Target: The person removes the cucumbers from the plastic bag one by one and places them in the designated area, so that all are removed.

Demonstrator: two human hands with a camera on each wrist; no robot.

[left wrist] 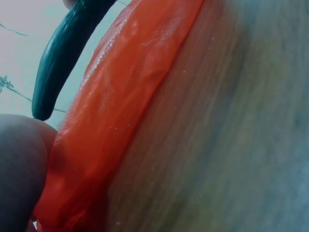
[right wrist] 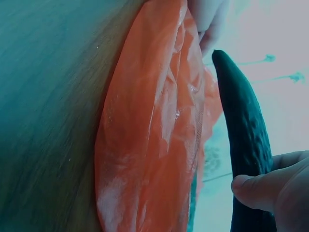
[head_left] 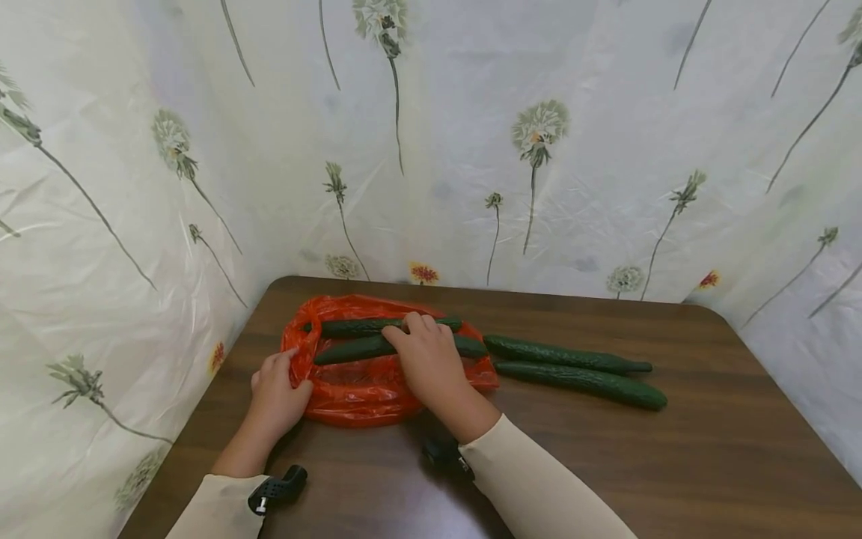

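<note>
A red plastic bag (head_left: 367, 404) lies on the table with its mouth spread wide. My left hand (head_left: 279, 393) grips the bag's left rim between thumb and fingers. Over the bag, my right hand (head_left: 431, 359) holds a dark green cucumber (head_left: 353, 349) by its middle, thumb on the near side. In the right wrist view that cucumber (right wrist: 244, 111) stands clear above the bag's edge. Behind it a second cucumber (head_left: 360, 327) lies in the bag, partly hidden by the right hand's fingers.
Two more cucumbers, a farther one (head_left: 566, 354) and a nearer one (head_left: 586, 380), lie side by side on the brown wooden table (head_left: 673, 464) right of the bag. A flower-printed sheet (head_left: 458, 150) hangs behind the table and along its sides.
</note>
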